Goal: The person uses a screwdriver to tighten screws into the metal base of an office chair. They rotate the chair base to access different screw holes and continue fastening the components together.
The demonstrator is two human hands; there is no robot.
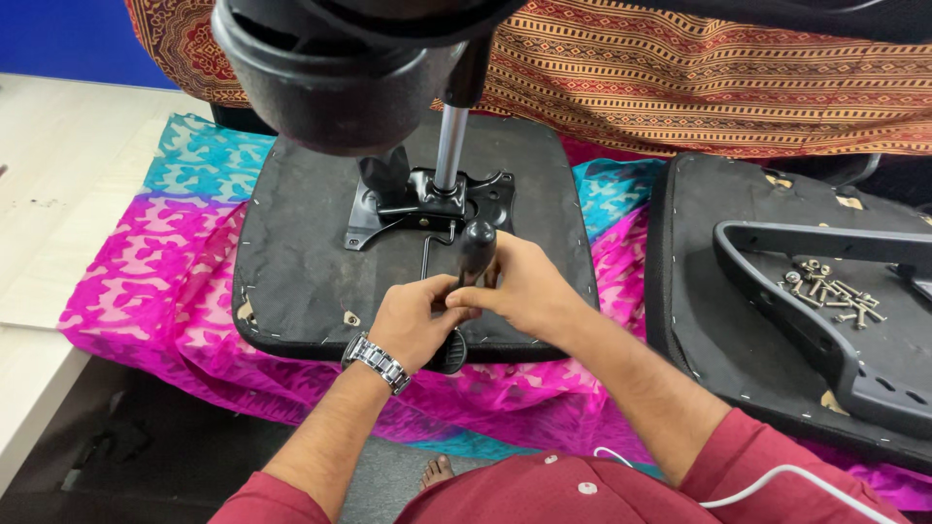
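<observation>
While our left hand [416, 318] and right hand [519, 288] clamp the lever [475, 254] together, we judge fitting it underway; next, seat it squarely into the mechanism [427, 199].

Lever [475, 254] base perhaps hidden behind hands.
</observation>
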